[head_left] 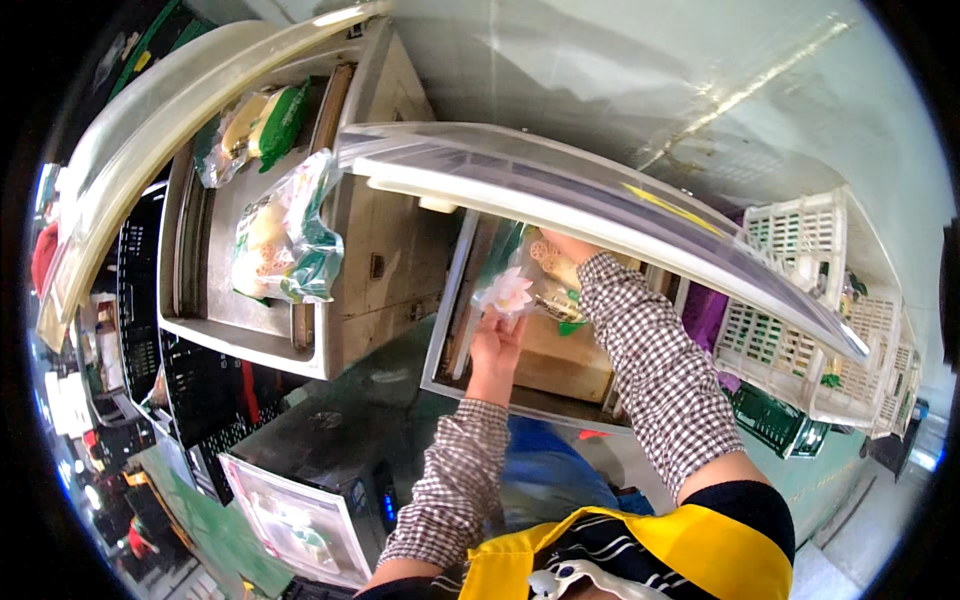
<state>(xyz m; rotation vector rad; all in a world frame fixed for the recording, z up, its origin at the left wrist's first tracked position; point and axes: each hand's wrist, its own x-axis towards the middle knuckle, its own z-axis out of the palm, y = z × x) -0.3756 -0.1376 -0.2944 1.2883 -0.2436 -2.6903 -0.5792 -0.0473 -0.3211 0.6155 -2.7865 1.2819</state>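
Note:
A clear plastic bag of lotus root with a pink-white flower print lies in the open chamber of a machine that looks like a vacuum sealer. My left hand is closed on the near left edge of this bag, by the printed flower. Over the bag's far end reaches my right hand; the raised lid's edge hides its fingers. The transparent lid of this chamber stands open above both hands.
On the left is a second open chamber with two more lotus root bags, its curved lid raised. White crates and a green crate stand at right. Black crates stand at lower left, beside a dark machine cabinet.

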